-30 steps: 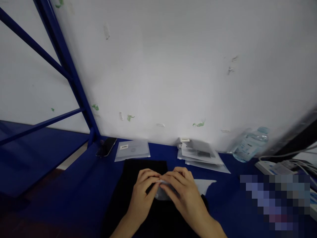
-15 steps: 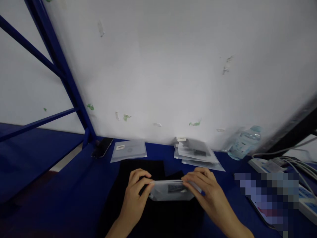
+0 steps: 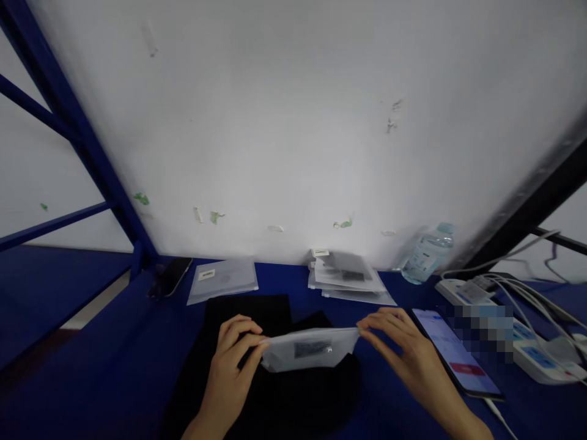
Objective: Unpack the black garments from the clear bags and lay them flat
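A frosted zip bag (image 3: 287,360) with a dark label or item showing through it is held up between both hands, its top edge stretched sideways. My left hand (image 3: 233,360) pinches the bag's upper left corner between thumb and fingers. At the upper right corner my right hand (image 3: 403,348) pinches the same edge with thumb and fingertips. Beneath the bag a black cloth garment (image 3: 247,311) lies spread on the blue table (image 3: 105,354). What the bag holds inside is too blurred to make out.
Behind lie a flat labelled zip bag (image 3: 229,280) and a stack of similar bags (image 3: 348,278). A dark phone (image 3: 177,276) is at the left, a water bottle (image 3: 428,253) at the back right. To the right are a lit phone (image 3: 454,351) and a power strip (image 3: 532,354) with cables.
My right hand has slid outward to the bag's right corner, so the top edge is now pulled straight. The camera view has shifted to the right.
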Motion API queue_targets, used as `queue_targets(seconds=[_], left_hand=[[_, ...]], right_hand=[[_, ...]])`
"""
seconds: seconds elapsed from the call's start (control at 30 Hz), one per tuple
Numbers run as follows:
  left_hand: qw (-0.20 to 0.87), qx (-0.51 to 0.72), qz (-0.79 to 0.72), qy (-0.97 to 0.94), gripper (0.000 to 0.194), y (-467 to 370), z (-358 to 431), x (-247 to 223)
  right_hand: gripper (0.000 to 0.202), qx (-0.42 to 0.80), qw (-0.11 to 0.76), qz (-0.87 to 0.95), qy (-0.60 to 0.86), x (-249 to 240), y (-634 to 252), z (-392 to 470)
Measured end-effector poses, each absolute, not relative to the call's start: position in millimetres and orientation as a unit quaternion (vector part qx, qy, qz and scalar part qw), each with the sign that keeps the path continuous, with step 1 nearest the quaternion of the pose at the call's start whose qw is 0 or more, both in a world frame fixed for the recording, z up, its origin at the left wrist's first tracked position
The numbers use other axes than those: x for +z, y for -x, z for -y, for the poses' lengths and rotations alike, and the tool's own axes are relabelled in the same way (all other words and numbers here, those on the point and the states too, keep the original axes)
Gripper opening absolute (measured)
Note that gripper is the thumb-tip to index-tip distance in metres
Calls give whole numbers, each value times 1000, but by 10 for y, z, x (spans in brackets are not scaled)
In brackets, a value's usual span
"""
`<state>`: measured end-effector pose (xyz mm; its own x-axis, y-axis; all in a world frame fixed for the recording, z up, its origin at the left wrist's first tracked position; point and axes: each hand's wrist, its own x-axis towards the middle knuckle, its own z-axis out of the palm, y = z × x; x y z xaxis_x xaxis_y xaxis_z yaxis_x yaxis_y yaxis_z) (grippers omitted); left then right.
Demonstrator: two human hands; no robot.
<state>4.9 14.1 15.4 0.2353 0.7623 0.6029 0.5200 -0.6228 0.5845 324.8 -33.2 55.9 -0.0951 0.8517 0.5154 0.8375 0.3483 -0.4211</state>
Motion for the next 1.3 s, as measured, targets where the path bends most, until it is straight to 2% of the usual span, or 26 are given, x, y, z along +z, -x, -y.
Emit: queue_targets(seconds=[0.3, 0.6, 0.77, 0.9, 1.07, 1.13, 1.2, 1.23, 1.3], left_hand=[[151, 462, -406, -774, 15, -73, -104, 190], [155, 465, -393, -778, 13, -82, -33, 215], [158, 461, -383, -784, 13, -79, 51, 225], [166, 451, -385, -788, 14, -90, 92, 230], [189, 443, -385, -787, 14, -105, 177, 227], [235, 435, -397, -773, 13, -75, 242, 222], [337, 420, -432, -723, 11, -25, 302, 207], [413, 406, -453, -678, 17, 0, 322, 195], [586, 350, -477, -554, 42, 36, 325, 155]], right_hand=[[21, -71, 355, 761, 538, 591, -2957, 423], [17, -23, 291, 797, 529, 671, -2660, 493], [24, -33, 285, 792, 539, 691, -2636, 524], [20, -63, 269, 805, 525, 622, -2544, 511], [42, -57, 201, 824, 527, 563, -2334, 465], [38, -72, 156, 826, 537, 522, -2275, 430], [32, -97, 124, 828, 539, 469, -2252, 393], [30, -105, 117, 830, 536, 445, -2251, 377], [29, -106, 122, 835, 525, 419, -2256, 357]])
